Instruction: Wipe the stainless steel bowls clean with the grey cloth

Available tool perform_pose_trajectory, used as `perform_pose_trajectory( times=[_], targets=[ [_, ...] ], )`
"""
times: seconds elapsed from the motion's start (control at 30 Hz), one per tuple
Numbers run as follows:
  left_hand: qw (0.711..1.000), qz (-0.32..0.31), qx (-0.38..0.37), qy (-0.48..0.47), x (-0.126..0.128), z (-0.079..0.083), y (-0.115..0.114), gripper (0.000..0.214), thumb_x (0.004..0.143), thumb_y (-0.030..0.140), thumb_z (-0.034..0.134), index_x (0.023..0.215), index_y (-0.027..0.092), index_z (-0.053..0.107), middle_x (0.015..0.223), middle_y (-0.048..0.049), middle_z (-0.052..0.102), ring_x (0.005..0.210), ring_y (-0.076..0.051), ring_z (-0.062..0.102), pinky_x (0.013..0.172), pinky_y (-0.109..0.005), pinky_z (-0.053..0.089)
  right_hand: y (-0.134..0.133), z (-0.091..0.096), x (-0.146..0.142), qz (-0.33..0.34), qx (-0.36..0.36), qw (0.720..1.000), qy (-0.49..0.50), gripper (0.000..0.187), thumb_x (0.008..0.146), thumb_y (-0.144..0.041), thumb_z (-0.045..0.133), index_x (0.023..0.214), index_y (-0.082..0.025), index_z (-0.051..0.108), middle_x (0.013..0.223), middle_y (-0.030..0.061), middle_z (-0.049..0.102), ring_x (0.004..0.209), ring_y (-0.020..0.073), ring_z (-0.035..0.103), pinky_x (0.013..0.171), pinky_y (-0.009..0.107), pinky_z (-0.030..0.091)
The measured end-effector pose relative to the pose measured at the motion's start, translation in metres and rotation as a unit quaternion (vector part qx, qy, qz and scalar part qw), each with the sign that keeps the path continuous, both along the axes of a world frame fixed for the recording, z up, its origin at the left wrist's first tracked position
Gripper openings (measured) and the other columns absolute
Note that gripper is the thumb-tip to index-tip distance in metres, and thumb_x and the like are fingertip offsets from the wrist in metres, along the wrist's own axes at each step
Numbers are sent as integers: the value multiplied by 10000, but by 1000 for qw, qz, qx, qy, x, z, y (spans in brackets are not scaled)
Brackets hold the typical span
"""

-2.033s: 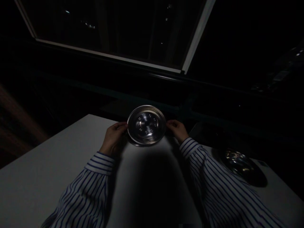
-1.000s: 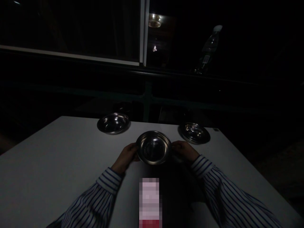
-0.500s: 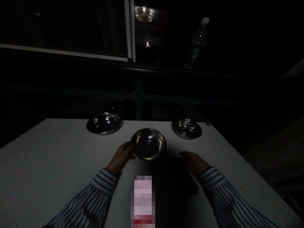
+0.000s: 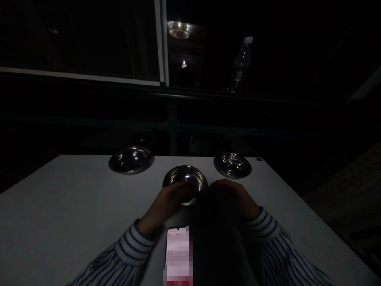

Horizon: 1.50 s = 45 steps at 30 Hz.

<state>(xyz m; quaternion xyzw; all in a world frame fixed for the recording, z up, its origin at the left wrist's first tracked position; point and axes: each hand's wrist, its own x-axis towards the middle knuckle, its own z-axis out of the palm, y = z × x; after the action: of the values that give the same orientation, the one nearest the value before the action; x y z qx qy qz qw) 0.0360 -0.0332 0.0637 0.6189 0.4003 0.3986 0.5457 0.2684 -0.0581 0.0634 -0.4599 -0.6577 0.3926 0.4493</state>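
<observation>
We cannot tell whether left hand [image 4: 164,203] or right hand [image 4: 240,198] grips; either, brushing the middle bowl [image 4: 195,181], could shift it.

Three round, shiny metal bowls, each open side up on a white table [image 4: 89,206]. The central bowl [image 4: 188,174], with a broad, pale-gleaming rim and a darker interior, lies a little in from the far edge, between the other two; part of its near side is hidden. The left bowl [image 4: 130,160], mirror-bright within, stands at the far edge, well in from the far left corner. The right bowl [image 4: 232,165], flecked with reflections, lies close to the far edge, near the far right corner.
</observation>
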Motion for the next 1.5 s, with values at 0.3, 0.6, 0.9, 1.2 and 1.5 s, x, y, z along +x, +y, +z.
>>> perform_pose_trajectory(
  times=[0.3, 0.6, 0.9, 1.2, 1.5],
  targets=[
    [983, 61, -103, -139, 9, 2, -7, 271, 706, 275, 665, 942, 148, 706, 857, -78, 729, 744, -193, 655, 673, -268, 483, 17, -2, -56, -48, -45, 988, 139, 343, 723, -340, 620, 1031, -203, 560, 1013, 67, 681, 990, 206, 626, 848, 343, 505],
    [962, 126, -150, -189, -12, 9, -5, 360, 653, 341, 711, 938, 124, 678, 763, -58, 712, 689, -186, 647, 624, -264, 473, 21, -14, -74, -88, -4, 992, 86, 512, 681, -369, 625, 1151, -183, 543, 1214, 90, 579, 1158, 266, 507, 1003, 426, 387],
    [967, 76, -146, -196, -14, 9, -7, 371, 719, 389, 657, 983, 128, 662, 878, -80, 711, 786, -214, 645, 672, -279, 477, 28, -5, -73, -92, -14, 993, 73, 326, 725, -354, 573, 999, -179, 602, 1043, 77, 655, 1002, 237, 595, 895, 384, 467],
    [957, 158, -148, -194, 1, 22, -4, 287, 776, 379, 583, 968, 169, 620, 822, -24, 687, 696, -142, 630, 527, -197, 462, 44, -53, -85, -23, 252, 956, -147, 447, 786, -335, 544, 1210, -193, 527, 1301, 112, 519, 1233, 268, 447, 1053, 470, 326],
    [943, 140, -214, -212, -1, 30, 3, 260, 802, 365, 549, 899, 130, 606, 794, -72, 666, 650, -131, 634, 552, -219, 505, 25, -23, -65, -27, 144, 989, -31, 418, 870, -335, 418, 1253, -191, 506, 1271, 78, 552, 1180, 224, 507, 1001, 383, 422]
  ],
)
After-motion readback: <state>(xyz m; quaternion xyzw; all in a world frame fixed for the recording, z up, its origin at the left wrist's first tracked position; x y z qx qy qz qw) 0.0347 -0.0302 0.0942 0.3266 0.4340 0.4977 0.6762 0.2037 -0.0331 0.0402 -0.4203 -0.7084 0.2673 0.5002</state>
